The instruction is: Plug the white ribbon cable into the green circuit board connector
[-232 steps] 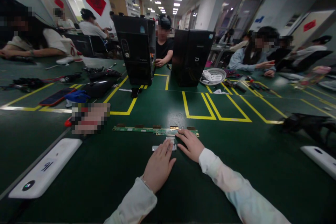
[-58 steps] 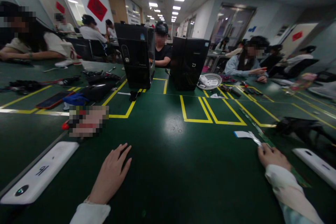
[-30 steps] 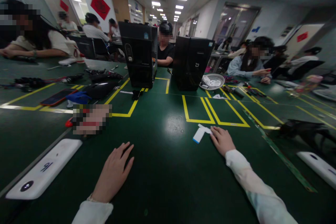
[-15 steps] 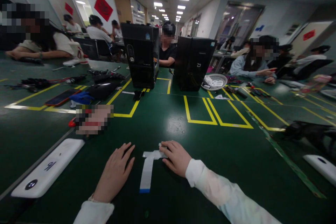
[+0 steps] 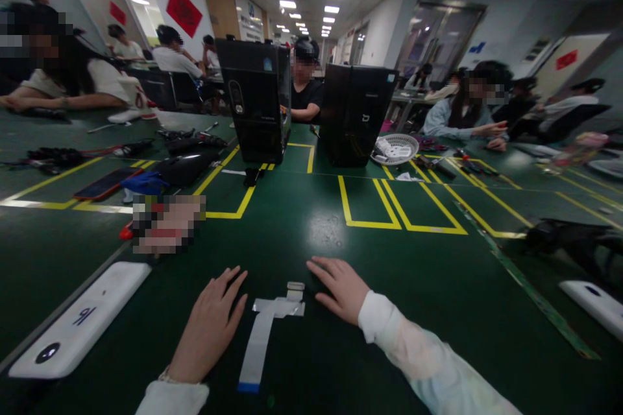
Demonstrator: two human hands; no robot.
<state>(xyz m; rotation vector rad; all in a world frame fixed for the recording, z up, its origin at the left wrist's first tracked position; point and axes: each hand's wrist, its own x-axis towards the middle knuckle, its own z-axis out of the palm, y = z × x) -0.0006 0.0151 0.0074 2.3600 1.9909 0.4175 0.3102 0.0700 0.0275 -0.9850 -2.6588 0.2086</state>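
A flat white ribbon cable [image 5: 257, 350] lies on the green table between my hands. Its long strip ends in a blue tip towards me, a folded crosspiece runs along its far end, and a small metallic connector sticks out at the top right. To the left of it, my left hand [image 5: 208, 321] rests on the tabletop with fingers apart, holding nothing. My right hand [image 5: 341, 288] is just to the right of the connector, fingers stretched out, apart from the cable and with nothing in it.
Two black computer towers [image 5: 256, 104] stand across the table, a seated person behind them. White devices [image 5: 80, 321] lie at the left and right edges. A white basket [image 5: 395, 148], cables and tools are farther back. Yellow tape [image 5: 374, 225] marks boxes on the green surface.
My right hand has come off the cable's connector and moved right. The ribbon cable now lies lower and a little to the left. My left hand has hardly moved.
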